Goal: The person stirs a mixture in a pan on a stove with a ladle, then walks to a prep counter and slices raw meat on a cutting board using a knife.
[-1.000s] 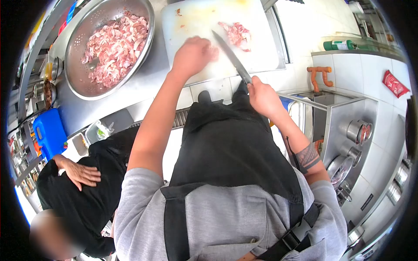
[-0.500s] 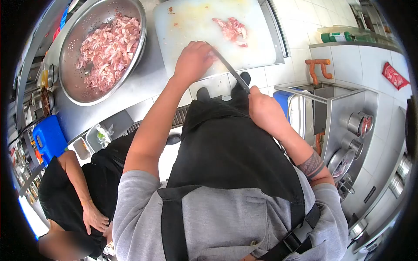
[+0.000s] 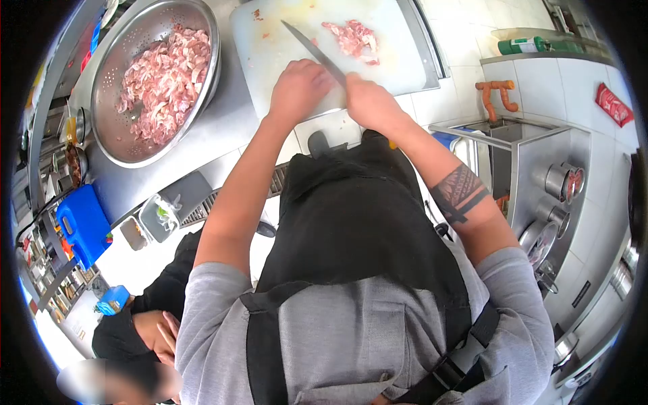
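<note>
My right hand (image 3: 371,101) is closed around the handle of a long kitchen knife (image 3: 314,50), whose blade points up and left over the white cutting board (image 3: 398,61). Just left of the blade, my left hand (image 3: 297,88) rests at the near part of the board with its fingers curled down. Raw meat showed at these fingertips in the earlier view; now the fingers and blade mostly hide it. A small heap of sliced raw meat (image 3: 354,40) lies on the board beyond the knife.
A large steel colander (image 3: 111,128) filled with sliced raw meat stands left of the board on the steel counter (image 3: 169,169). A blue jug (image 3: 84,223) and plastic containers (image 3: 158,226) are lower left. Another person (image 3: 158,290) is close by at my left.
My right hand has moved up and left, carrying the knife from beside my apron to over the board. My left hand stays nearly in place. The other person has shifted lower.
</note>
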`<state>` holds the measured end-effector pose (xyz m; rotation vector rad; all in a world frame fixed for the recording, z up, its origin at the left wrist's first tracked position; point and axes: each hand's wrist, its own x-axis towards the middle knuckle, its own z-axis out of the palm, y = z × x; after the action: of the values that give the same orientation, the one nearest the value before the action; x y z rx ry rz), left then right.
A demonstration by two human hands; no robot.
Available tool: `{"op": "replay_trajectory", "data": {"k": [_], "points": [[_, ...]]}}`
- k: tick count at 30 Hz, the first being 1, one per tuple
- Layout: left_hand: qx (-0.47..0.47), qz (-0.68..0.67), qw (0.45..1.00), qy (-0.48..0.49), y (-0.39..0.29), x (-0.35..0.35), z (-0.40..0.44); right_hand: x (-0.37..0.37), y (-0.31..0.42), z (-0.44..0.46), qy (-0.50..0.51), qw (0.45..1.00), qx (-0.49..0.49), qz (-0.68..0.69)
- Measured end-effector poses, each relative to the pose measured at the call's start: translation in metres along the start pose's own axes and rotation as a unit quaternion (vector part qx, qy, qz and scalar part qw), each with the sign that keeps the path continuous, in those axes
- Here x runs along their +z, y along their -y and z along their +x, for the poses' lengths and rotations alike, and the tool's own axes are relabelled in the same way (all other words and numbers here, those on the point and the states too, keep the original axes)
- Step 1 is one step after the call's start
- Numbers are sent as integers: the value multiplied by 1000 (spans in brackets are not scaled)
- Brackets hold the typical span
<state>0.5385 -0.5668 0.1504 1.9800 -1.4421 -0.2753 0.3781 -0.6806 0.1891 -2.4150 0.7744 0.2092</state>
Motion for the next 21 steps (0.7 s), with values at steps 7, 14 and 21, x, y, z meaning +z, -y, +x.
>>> {"op": "replay_trajectory", "data": {"k": [7, 14, 21], "points": [[-56, -4, 998, -16, -5, -2, -5, -49, 19, -82, 75, 995, 60, -37], [-25, -13, 1000, 2, 4, 3, -5, -32, 14, -90, 121, 989, 83, -16], [-17, -21, 1000, 10, 4, 1, -11, 13, 7, 5, 4, 1000, -23, 6]]}}
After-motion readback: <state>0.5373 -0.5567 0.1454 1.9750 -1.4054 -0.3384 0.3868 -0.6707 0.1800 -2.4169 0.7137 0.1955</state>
